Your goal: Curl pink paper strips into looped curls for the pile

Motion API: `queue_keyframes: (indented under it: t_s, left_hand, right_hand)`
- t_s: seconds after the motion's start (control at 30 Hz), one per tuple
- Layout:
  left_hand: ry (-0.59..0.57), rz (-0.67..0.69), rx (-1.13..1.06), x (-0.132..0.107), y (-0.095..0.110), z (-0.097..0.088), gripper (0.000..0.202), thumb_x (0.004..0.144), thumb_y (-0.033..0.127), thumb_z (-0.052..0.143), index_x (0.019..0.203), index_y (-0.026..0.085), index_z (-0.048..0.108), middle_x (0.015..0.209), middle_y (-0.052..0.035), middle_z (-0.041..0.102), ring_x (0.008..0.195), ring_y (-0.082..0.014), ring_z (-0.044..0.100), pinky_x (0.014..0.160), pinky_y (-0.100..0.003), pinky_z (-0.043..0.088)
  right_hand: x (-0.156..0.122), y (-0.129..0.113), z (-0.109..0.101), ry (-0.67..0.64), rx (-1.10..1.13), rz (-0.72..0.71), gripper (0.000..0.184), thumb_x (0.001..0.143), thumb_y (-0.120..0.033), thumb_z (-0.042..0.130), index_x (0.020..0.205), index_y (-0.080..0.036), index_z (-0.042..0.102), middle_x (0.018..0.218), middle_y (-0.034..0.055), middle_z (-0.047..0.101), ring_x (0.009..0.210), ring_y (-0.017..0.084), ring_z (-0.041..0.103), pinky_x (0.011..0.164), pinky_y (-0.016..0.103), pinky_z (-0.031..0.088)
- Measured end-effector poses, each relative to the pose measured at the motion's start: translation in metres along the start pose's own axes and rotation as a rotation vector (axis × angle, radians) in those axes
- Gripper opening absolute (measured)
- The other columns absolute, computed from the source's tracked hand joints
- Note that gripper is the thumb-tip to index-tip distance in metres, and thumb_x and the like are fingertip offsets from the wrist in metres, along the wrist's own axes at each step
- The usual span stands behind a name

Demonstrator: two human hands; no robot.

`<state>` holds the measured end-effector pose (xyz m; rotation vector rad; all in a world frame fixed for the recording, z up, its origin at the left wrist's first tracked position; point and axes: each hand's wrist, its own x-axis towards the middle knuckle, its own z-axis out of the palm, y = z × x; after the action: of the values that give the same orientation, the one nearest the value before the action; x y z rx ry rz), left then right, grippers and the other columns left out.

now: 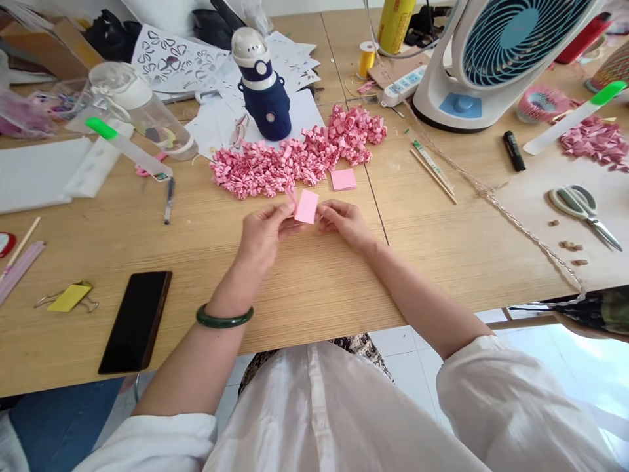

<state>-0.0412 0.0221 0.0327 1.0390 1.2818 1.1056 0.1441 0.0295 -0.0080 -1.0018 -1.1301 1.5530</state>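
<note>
A small pink paper square (306, 206) is pinched between both hands above the wooden table (314, 288). My left hand (265, 233) grips its left edge with thumb and fingers closed; a green bangle sits on that wrist. My right hand (344, 223) pinches the paper's right edge. Just beyond the hands lies a long heap of folded pink paper pieces (295, 157). A small stack of flat pink squares (343, 179) rests to the right of the heap.
A black phone (136, 321) lies front left, near a yellow binder clip (71, 297). A navy bottle (263, 85) and clear bottle (142, 108) stand behind. A white-blue fan (496, 59), scissors (582, 210), wooden sticks (432, 174) and a twisted cord (521, 226) are at right.
</note>
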Motion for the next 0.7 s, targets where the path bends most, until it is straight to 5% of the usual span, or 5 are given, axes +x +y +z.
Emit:
queue_keyframes:
  t_s: [0.1,0.17,0.4,0.53,0.7]
  left_hand:
    - [-0.008,-0.151,-0.27,-0.005,-0.019,0.025,0.019,0.084,0.033,0.07,0.095,0.018,0.068,0.104,-0.0073,0.077,0.095,-0.0183,0.075,0.088,-0.033,0.064]
    - [-0.009,-0.192,-0.35,-0.006,-0.025,0.034,0.015,0.087,0.028,0.067,0.097,0.017,0.068,0.11,-0.0078,0.077,0.102,-0.0179,0.075,0.091,-0.031,0.063]
    - [-0.116,-0.167,-0.276,-0.007,-0.03,0.043,0.032,0.083,0.043,0.077,0.098,0.015,0.075,0.101,-0.0085,0.078,0.094,-0.0231,0.077,0.088,-0.038,0.067]
    - [-0.06,-0.075,-0.167,-0.01,-0.035,0.049,0.028,0.071,0.039,0.088,0.079,0.014,0.077,0.081,-0.0041,0.075,0.076,-0.0219,0.077,0.072,-0.035,0.069]
    - [-0.123,-0.065,-0.161,-0.014,-0.037,0.049,0.033,0.075,0.046,0.087,0.082,0.016,0.078,0.083,-0.0041,0.075,0.078,-0.0224,0.078,0.068,-0.033,0.069]
  right_hand:
    - [0.001,-0.01,-0.006,-0.12,0.186,0.151,0.038,0.098,-0.053,0.057,0.092,-0.016,0.065,0.087,0.0055,0.071,0.077,0.014,0.068,0.074,0.032,0.067]
    - [0.0,-0.012,-0.011,-0.13,0.181,0.162,0.037,0.095,-0.052,0.062,0.092,-0.016,0.067,0.087,0.005,0.072,0.081,0.015,0.069,0.077,0.032,0.066]
    - [0.001,0.001,-0.024,0.168,-0.11,-0.072,0.019,0.084,-0.034,0.077,0.082,-0.016,0.072,0.079,-0.0012,0.067,0.071,0.009,0.056,0.067,0.021,0.05]
    - [-0.006,0.0,-0.026,0.112,-0.216,-0.14,0.037,0.086,-0.05,0.074,0.075,-0.016,0.068,0.074,-0.0015,0.061,0.068,0.009,0.051,0.063,0.021,0.043]
    - [-0.014,-0.006,-0.024,0.062,-0.288,-0.098,0.046,0.08,-0.061,0.077,0.081,-0.015,0.069,0.077,0.0005,0.065,0.071,0.011,0.055,0.064,0.024,0.045]
